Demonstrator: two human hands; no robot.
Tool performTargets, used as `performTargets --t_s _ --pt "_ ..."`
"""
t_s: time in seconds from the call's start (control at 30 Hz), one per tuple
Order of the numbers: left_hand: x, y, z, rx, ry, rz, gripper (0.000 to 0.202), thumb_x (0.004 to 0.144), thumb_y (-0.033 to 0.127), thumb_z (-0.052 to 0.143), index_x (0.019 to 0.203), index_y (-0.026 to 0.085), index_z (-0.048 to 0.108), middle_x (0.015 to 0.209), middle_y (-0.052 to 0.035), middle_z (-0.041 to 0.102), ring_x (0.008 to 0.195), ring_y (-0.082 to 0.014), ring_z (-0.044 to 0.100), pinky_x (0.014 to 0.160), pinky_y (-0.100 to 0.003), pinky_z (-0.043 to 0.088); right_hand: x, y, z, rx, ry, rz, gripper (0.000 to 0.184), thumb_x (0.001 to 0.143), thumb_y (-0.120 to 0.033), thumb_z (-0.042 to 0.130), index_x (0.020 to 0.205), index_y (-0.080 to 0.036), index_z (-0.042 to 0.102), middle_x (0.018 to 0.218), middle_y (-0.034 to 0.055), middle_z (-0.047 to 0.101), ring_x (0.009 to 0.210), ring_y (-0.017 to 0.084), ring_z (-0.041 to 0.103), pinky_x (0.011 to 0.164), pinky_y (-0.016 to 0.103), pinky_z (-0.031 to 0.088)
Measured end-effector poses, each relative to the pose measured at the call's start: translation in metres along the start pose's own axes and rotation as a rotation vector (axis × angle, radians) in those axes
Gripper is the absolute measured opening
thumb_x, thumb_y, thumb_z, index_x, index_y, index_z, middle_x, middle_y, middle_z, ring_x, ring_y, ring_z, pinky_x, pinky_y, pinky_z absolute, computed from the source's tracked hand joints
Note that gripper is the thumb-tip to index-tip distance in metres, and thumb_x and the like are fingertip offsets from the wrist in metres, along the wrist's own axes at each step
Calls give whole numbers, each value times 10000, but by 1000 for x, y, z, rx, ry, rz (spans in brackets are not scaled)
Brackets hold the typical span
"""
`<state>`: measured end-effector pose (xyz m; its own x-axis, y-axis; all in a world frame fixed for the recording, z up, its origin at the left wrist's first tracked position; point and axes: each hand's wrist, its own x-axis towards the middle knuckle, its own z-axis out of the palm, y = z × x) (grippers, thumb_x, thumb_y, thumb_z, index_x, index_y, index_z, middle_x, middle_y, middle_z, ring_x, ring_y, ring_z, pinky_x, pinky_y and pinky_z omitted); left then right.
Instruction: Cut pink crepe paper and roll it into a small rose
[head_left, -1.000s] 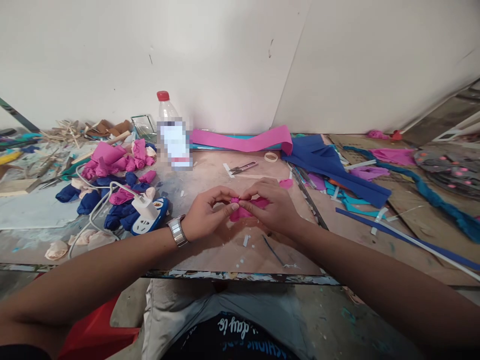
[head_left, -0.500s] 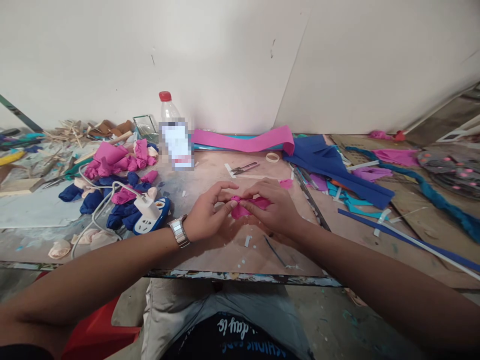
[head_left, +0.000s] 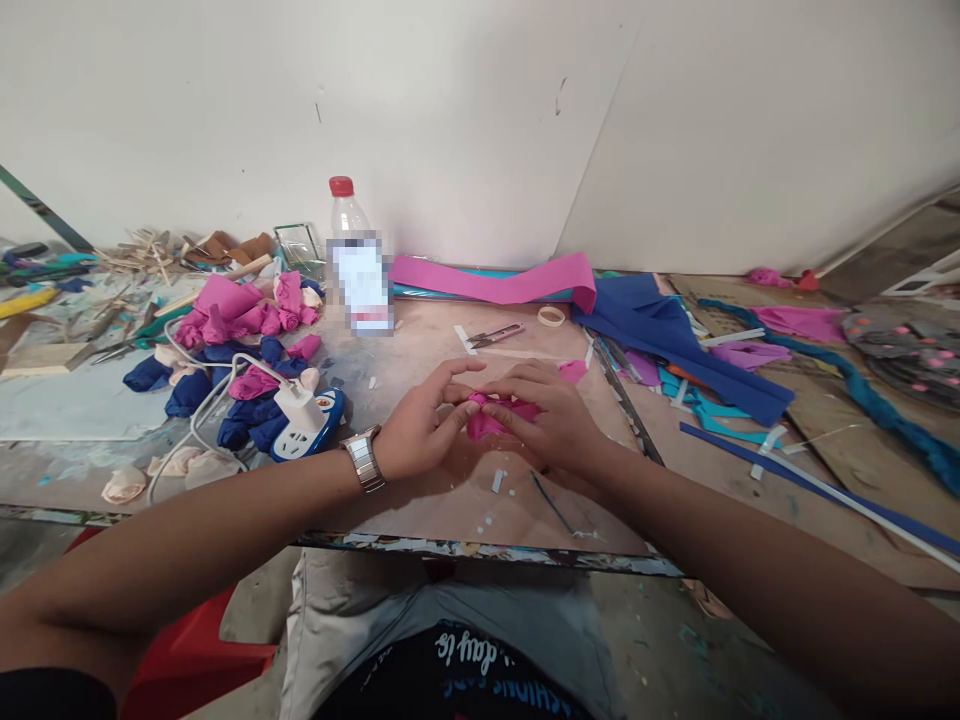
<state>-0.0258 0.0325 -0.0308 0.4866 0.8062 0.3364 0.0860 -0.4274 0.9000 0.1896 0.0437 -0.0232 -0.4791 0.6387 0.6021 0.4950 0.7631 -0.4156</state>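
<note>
A small piece of pink crepe paper [head_left: 487,424] is pinched between both hands over the middle of the table. My left hand [head_left: 426,418], with a metal watch on its wrist, has thumb and fingers closed on the paper's left end, where it looks bunched. My right hand [head_left: 546,412] grips the same piece from the right, thumb against its near side. Part of the paper is hidden behind the fingers. Beyond the hands lie thread snips [head_left: 496,336] and a roll of tape [head_left: 550,316]. Another pink scrap [head_left: 572,371] is just past my right hand.
Pink, blue and cream crepe paper rosettes [head_left: 255,415] are heaped at left beside a power strip [head_left: 322,425] with a white cable. A bottle [head_left: 345,210] stands at the back near a long pink strip [head_left: 495,280]. Blue paper [head_left: 675,340] lies at right.
The view has shifted slightly, so things on the table appear a little further right. Both hands keep hold of the pink crepe paper, with only small finger movement.
</note>
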Motion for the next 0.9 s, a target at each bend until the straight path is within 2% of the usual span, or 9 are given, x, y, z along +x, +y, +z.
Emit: performTargets --t_s 0.2,0.37,0.6,0.7,0.77,0.83,0.9 --pt "-1 -1 -1 42 -34 33 453 1029 290 498 1463 202 402 1131 -112 746 1056 -200 705 950 -332 508 0 -1 -1 -9 -31 -9 178 982 -352 654 1117 -262 727 969 42 740 943 212 666 861 387 487" --pt "-2 -1 1 12 -26 73 472 1026 272 506 1477 203 383 1195 -118 720 1139 -198 681 1002 -332 504 1 -6 -6 -9 -65 -3 134 981 -345 641 1029 -228 686 989 55 720 971 230 645 897 399 440" --pt "-2 3 -2 112 48 38 480 928 263 680 1366 215 489 1107 -83 739 1061 -215 700 995 -370 512 1 -7 -5 -9 -16 36 101 990 -317 621 1000 -222 654 983 48 707 967 232 638 885 393 420" --pt "-1 2 -1 108 46 18 440 937 255 667 1343 213 502 1049 -68 744 1001 -200 706 959 -362 526 0 -6 -3 -2 -13 38 113 989 -337 630 989 -229 663 971 39 711 953 228 642 875 386 417" --pt "0 1 0 115 56 35 369 954 265 645 1302 210 539 1094 -77 729 1010 -194 694 941 -351 530 0 -6 -1 0 -11 45 125 987 -355 640 987 -233 667 961 33 716 948 225 645 883 384 411" --pt "1 0 0 139 78 79 276 963 278 633 1226 203 596 1146 -83 708 1032 -189 672 930 -340 526 0 -4 0 -9 2 52 158 983 -385 648 982 -228 667 944 31 719 934 222 647 891 387 403" --pt "2 0 -1 157 102 103 196 963 286 634 1135 192 642 1114 -76 705 1004 -181 657 904 -329 522 0 -3 1 -19 15 51 215 979 -435 649 960 -222 670 916 30 721 909 221 650 885 387 398"
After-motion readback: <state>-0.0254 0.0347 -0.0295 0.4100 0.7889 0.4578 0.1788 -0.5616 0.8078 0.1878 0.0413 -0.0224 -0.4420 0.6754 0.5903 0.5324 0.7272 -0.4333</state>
